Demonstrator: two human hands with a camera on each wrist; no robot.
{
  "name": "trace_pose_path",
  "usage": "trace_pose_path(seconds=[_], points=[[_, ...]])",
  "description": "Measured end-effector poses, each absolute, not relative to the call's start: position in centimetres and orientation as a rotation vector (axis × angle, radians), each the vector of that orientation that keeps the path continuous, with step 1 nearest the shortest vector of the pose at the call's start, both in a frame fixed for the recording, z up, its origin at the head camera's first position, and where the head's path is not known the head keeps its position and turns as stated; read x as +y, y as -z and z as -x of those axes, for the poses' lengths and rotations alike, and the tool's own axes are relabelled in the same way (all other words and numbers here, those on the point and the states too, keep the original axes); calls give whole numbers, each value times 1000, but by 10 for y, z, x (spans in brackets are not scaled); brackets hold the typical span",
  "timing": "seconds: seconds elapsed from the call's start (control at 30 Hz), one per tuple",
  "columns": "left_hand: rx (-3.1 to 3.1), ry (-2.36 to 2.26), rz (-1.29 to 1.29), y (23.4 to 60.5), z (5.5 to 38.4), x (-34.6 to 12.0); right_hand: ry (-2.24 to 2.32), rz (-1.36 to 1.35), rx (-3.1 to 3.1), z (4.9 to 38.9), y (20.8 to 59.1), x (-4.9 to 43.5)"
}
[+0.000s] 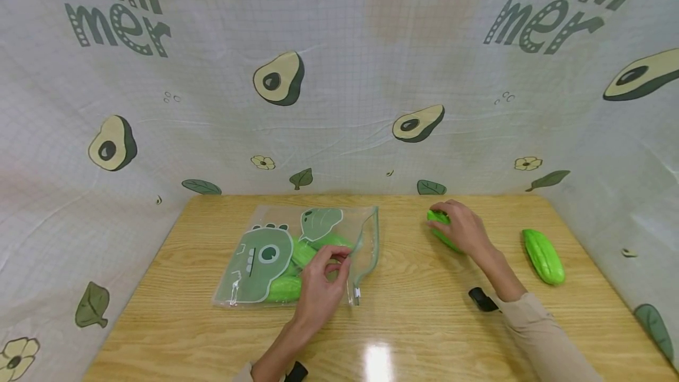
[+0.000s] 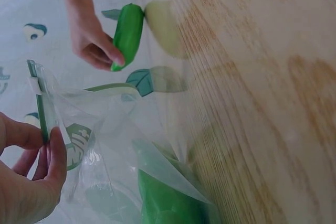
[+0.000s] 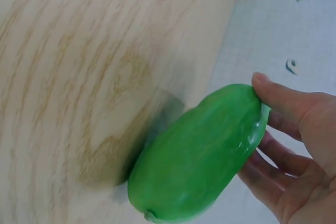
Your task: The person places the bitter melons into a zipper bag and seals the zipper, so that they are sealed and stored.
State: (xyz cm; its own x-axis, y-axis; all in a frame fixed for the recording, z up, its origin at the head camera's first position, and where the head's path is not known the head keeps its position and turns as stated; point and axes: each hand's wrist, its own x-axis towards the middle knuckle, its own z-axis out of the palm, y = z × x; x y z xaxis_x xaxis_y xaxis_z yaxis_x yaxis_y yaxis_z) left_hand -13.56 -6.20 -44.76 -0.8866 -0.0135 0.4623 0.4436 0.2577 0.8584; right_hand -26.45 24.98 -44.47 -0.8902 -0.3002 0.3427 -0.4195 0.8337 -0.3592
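Observation:
A clear zip bag (image 1: 366, 223) with a green dinosaur print lies on the left part of the table, its green-edged mouth facing right. Several green toy vegetables (image 1: 284, 289), ridged like cucumbers, show through the plastic. My left hand (image 1: 325, 279) pinches the bag's upper edge near the mouth between thumb and fingers, lifting that layer. To the right, my right hand (image 1: 462, 227) grips one end of a ridged green toy vegetable (image 3: 194, 156); its other end is close over the table.
Another green toy vegetable (image 1: 544, 256) lies near the right edge of the wooden table (image 1: 424, 335). A white slider (image 1: 357, 292) sits at the near end of the bag's mouth. A printed cloth (image 1: 339, 75) hangs behind and along both sides.

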Motion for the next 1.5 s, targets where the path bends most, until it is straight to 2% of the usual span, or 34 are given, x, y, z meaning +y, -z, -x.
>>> trace_pose_path(seconds=[0.87, 1.5], points=[[-2173, 1682, 375, 446, 134, -63, -960, -617, -2661, 253, 436, 246], [-2181, 1679, 376, 445, 134, -62, -1125, -423, -2773, 246, 431, 254]])
